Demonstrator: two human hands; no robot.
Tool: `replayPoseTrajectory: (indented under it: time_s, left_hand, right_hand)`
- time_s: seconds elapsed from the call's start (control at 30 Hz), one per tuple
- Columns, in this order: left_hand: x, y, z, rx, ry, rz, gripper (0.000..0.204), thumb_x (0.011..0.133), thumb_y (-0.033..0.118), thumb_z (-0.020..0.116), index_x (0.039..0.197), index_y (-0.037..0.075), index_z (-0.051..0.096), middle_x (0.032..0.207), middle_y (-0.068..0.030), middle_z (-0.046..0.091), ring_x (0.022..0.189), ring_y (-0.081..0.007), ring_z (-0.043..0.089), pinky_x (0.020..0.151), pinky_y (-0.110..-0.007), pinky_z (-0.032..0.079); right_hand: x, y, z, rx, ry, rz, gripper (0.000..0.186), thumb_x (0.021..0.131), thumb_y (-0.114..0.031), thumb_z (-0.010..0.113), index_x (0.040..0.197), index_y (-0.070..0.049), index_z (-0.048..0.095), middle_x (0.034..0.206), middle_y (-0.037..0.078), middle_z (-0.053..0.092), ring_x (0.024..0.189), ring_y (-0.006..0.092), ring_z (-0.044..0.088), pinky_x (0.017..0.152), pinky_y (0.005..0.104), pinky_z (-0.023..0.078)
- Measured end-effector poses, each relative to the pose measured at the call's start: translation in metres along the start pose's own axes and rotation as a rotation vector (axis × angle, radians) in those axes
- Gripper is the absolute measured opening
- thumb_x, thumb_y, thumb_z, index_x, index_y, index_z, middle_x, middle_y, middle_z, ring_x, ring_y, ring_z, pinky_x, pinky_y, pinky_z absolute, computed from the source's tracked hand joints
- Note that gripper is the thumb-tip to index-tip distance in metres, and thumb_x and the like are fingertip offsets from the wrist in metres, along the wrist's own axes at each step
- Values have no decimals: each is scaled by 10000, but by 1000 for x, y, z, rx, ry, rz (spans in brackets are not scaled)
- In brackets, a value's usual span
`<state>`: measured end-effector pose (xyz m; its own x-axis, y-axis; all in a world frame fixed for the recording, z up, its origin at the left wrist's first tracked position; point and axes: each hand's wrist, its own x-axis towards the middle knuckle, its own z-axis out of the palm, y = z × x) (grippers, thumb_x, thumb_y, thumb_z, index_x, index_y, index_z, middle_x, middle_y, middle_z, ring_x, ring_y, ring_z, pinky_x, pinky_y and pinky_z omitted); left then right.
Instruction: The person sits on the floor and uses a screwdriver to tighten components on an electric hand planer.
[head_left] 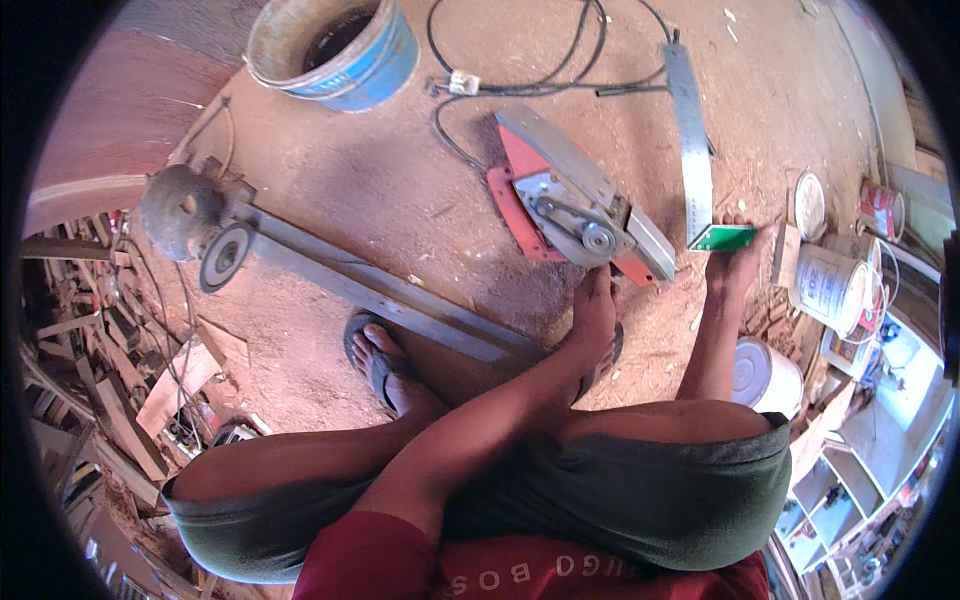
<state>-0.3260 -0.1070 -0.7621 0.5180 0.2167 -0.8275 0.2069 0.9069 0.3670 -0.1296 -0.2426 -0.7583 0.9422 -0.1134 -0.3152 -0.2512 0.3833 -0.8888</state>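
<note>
My left arm reaches across to a red and grey electric planer [575, 195] lying tilted on the floor, its belt and pulley exposed. At its near edge my left hand [596, 295] is closed against the body, with the fingertips partly hidden behind it. My right hand [742, 258] is wrapped around the green handle of a try square [690, 140]. The square's long metal blade points away from me, to the right of the planer and apart from it. A black cord [455, 140] runs from the planer to a white plug or connector [463, 83].
A bench grinder [195, 215] sits at left, with long metal bars [380, 290] reaching toward my sandalled feet. A blue bucket [365, 70] stands far left. Paint tubs [832, 288] and a lidded pail [765, 375] line the right; scrap wood [120, 370] is piled left.
</note>
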Motion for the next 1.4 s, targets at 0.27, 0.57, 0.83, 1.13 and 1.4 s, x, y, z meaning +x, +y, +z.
replayPoseTrajectory:
  time_s: [0.27, 0.57, 0.83, 1.13, 1.4]
  left_hand:
    - [-22, -23, -8, 366, 82, 178, 368, 1038, 458, 441, 1070, 107, 545, 690, -11, 492, 540, -108, 423, 506, -282, 358]
    - [-93, 137, 59, 799, -639, 619, 341, 1026, 294, 506, 1163, -10, 577, 1035, -148, 621, 904, -263, 608, 851, -368, 470]
    - [-241, 312, 96, 702, -762, 1782, 392, 989, 419, 517, 1116, 71, 645, 1105, -137, 594, 987, -327, 564, 856, -447, 453]
    - [-332, 298, 55, 274, -930, 1984, 490, 984, 679, 339, 1134, 408, 720, 1348, -58, 518, 1150, -303, 477, 896, -475, 407]
    - [-339, 440, 11, 186, -113, 2106, 190, 980, 280, 572, 945, 94, 577, 1065, -75, 590, 985, -263, 569, 869, -433, 468]
  right_hand:
    - [-6, 43, -60, 85, 193, 170, 521, 977, -552, 542, 1171, -69, 564, 1107, 107, 625, 1042, 264, 599, 898, 432, 496]
    - [-10, 55, -56, -582, 250, -25, 371, 1023, -357, 565, 924, -15, 671, 865, 73, 653, 785, 139, 569, 746, 304, 472]
    - [-29, 24, -42, -706, 275, -364, 376, 1019, -312, 570, 1179, 16, 660, 1125, 143, 683, 1061, 219, 618, 916, 348, 477]
    - [-40, -85, 79, -564, 63, -535, 405, 1049, -352, 507, 1260, -25, 619, 1182, 101, 653, 1077, 196, 608, 876, 341, 470]
    - [-47, -121, 119, -597, -45, -610, 440, 1056, -382, 478, 1278, -20, 595, 1195, 107, 635, 1083, 213, 601, 887, 350, 470]
